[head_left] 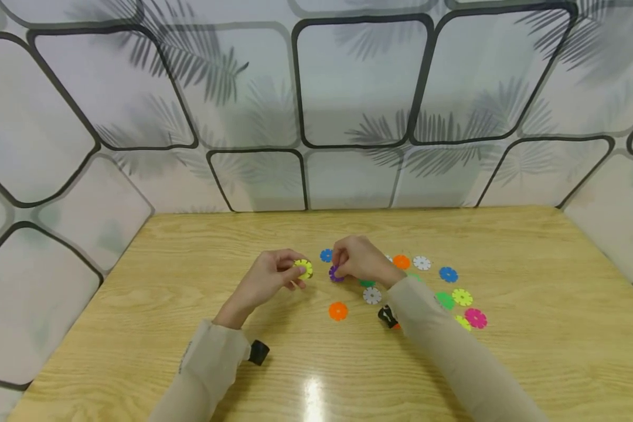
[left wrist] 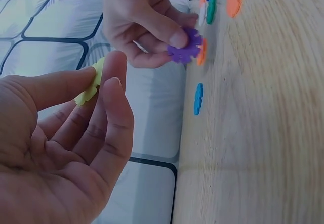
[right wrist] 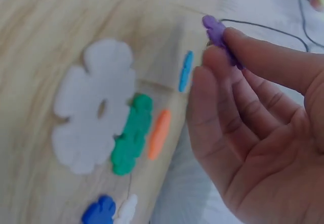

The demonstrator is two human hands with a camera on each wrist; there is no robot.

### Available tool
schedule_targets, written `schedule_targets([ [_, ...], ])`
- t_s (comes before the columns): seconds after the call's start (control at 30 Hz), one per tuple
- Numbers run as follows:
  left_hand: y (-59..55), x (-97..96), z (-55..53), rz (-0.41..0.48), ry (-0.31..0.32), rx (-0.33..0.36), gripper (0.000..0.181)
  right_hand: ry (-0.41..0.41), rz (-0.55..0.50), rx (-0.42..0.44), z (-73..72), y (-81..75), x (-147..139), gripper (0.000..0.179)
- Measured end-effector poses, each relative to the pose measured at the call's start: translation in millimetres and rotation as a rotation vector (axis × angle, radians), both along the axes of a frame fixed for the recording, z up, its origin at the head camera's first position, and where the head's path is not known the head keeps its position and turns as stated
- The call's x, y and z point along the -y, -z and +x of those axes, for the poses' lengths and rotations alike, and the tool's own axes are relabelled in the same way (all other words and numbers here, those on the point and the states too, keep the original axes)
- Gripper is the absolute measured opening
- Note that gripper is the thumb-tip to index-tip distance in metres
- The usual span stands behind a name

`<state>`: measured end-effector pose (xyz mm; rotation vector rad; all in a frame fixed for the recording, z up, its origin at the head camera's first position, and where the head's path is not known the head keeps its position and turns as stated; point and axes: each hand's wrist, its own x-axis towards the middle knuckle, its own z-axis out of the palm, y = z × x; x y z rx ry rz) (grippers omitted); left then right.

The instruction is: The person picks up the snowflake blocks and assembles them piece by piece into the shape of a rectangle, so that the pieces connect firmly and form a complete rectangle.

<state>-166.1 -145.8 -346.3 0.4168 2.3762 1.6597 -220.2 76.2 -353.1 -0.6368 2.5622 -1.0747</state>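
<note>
My left hand (head_left: 266, 275) pinches a yellow notched disc (head_left: 304, 269) between thumb and fingers, above the table. In the left wrist view the yellow disc (left wrist: 91, 85) appears nearly edge-on. To its right, my right hand (head_left: 363, 258) holds a purple notched disc (head_left: 336, 274) by thumb and fingertips. The purple disc (left wrist: 185, 46) faces the left wrist camera, and its notched rim shows. A small gap separates the two discs in the head view. Just behind them a blue disc (head_left: 326, 255) lies on the table, and an orange disc (head_left: 338, 311) lies nearer the front.
Several more discs are spread under and beyond the right forearm, among them a white one (head_left: 371, 295), a blue one (head_left: 448, 274) and a pink one (head_left: 476, 318). The wooden table (head_left: 137, 305) meets a patterned curtain (head_left: 264, 181) at the back.
</note>
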Motion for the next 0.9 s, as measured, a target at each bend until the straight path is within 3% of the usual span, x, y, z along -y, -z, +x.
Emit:
schedule_targets([
  [0.13,0.0,-4.2,-0.7,0.029,0.008,0.003,0.016,0.032,-0.103,0.045,4.5,-3.6,-9.3,0.009],
  [0.67,-2.5,-16.9,1.7,0.095,0.038,0.035,0.016,0.002,-0.306,0.049,24.3,-11.5,-41.5,0.005],
  [0.9,-0.8,-25.1,8.3,0.121,0.07,0.047,0.019,-0.021,-0.354,-0.026,35.1,-9.9,-51.3,0.007],
])
